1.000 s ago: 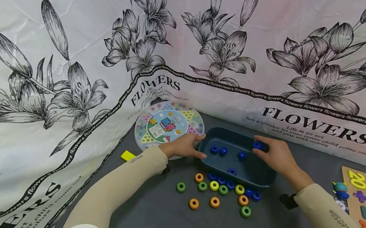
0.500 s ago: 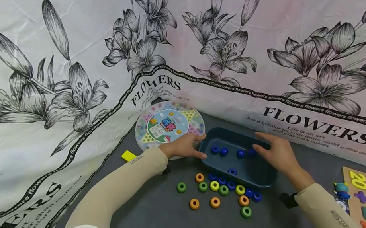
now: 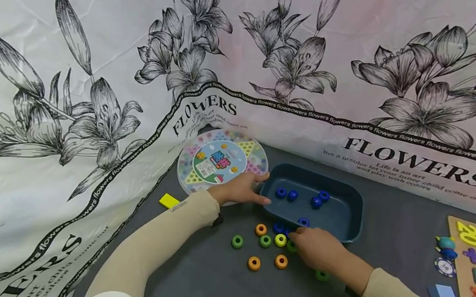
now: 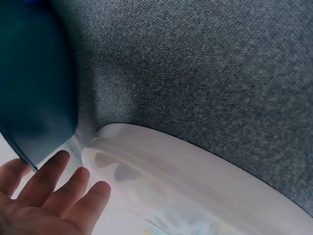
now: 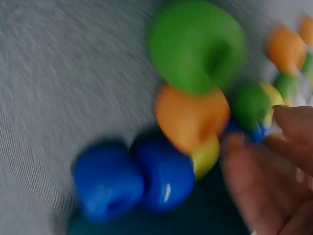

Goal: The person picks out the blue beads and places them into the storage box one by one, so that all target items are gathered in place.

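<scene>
A dark blue-green tray (image 3: 340, 215) holds several blue beads (image 3: 316, 202). My left hand (image 3: 238, 189) rests at the tray's left end, its thumb and fingers spread at the rim. In the left wrist view, its fingers (image 4: 46, 181) are nearly straight beside the tray wall. Just in front of the tray, my right hand (image 3: 320, 249) reaches down among loose beads. In the right wrist view, its thumb and fingers (image 5: 254, 181) are parted near a blue bead (image 5: 259, 132). Orange (image 3: 281, 261), green (image 3: 237, 242) and yellow beads (image 3: 280, 240) lie around; some are hidden under that hand.
A round game box (image 3: 200, 150) lies left of the tray, with a yellow block (image 3: 169, 201) in front of it. On the right are a number puzzle board (image 3: 459, 269), a blue cube (image 3: 443, 295) and a poker chip (image 3: 444, 266). Flower-print cloth (image 3: 289, 125) stands behind.
The right hand let a blue bead drop into the tray's far side, then moved toward me to the loose beads in front. The left hand has stayed at the tray's end.
</scene>
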